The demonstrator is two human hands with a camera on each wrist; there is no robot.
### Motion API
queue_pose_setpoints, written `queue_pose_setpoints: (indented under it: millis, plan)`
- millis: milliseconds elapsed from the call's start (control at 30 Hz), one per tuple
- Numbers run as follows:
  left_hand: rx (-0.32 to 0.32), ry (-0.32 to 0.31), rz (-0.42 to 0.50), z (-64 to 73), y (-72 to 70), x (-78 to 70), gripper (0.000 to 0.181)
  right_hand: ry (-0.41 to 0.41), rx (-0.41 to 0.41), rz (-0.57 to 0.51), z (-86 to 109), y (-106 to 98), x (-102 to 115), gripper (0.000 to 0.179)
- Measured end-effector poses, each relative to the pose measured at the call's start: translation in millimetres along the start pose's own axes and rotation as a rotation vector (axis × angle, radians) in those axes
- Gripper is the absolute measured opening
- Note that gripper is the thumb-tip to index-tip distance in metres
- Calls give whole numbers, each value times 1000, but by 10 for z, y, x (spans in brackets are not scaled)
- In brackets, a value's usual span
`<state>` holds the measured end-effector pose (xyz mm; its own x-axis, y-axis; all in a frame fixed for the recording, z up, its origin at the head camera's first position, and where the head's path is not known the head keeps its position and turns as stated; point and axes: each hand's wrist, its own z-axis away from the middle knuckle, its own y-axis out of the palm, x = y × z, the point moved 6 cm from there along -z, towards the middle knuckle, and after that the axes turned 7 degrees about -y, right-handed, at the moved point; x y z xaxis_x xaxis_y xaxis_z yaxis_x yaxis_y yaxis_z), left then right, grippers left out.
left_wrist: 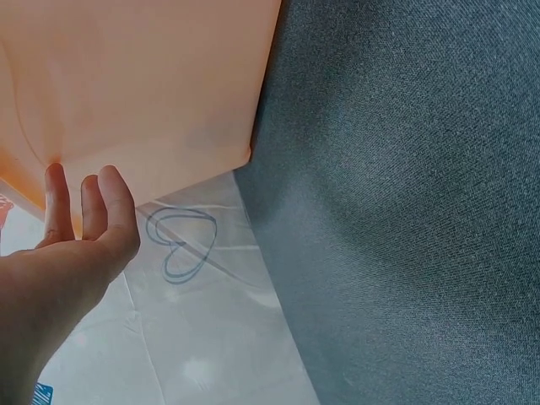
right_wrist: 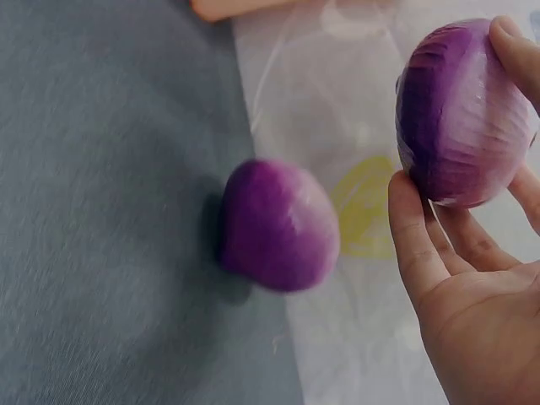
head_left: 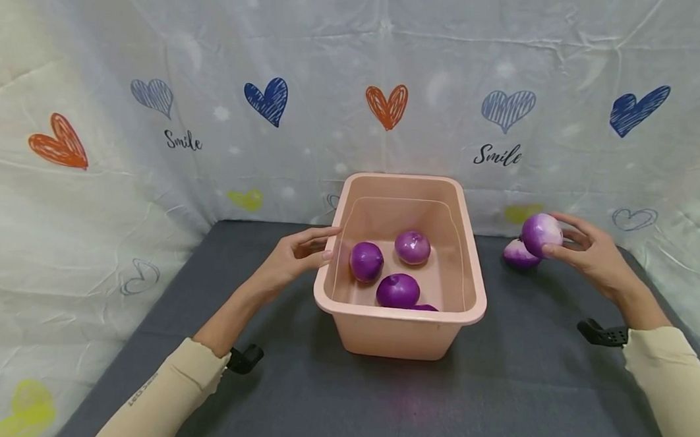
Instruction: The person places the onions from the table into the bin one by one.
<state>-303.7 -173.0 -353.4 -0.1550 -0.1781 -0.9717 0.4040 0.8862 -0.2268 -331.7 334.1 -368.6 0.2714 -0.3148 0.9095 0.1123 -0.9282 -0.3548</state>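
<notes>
In the head view, a pink plastic tub (head_left: pixel 401 313) stands at the middle of the table with several purple onions (head_left: pixel 412 247) in it, one mostly hidden behind the near rim. My left hand (head_left: pixel 297 252) is at the tub's left side, its fingertips at the rim; in the left wrist view its fingers (left_wrist: pixel 118 198) are extended near the tub wall. To the tub's right, my right hand (head_left: pixel 591 257) holds a purple-and-white onion (head_left: pixel 542 235) between thumb and fingers, raised off the table. Another onion (right_wrist: pixel 278 228) lies on the table just below and beside it.
A dark grey cloth-like surface (head_left: pixel 399 406) covers the table. Behind and at both sides hangs a pale curtain (head_left: pixel 329 46) printed with hearts and the word "Smile". The tub's far end stands close to this curtain.
</notes>
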Motion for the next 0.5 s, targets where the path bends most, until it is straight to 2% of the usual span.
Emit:
queue_pose_setpoints:
  millis: [500]
  plan:
    - [-14, -13, -12, 18, 4, -11, 53, -46, 35, 34, -297, 236, 404, 66]
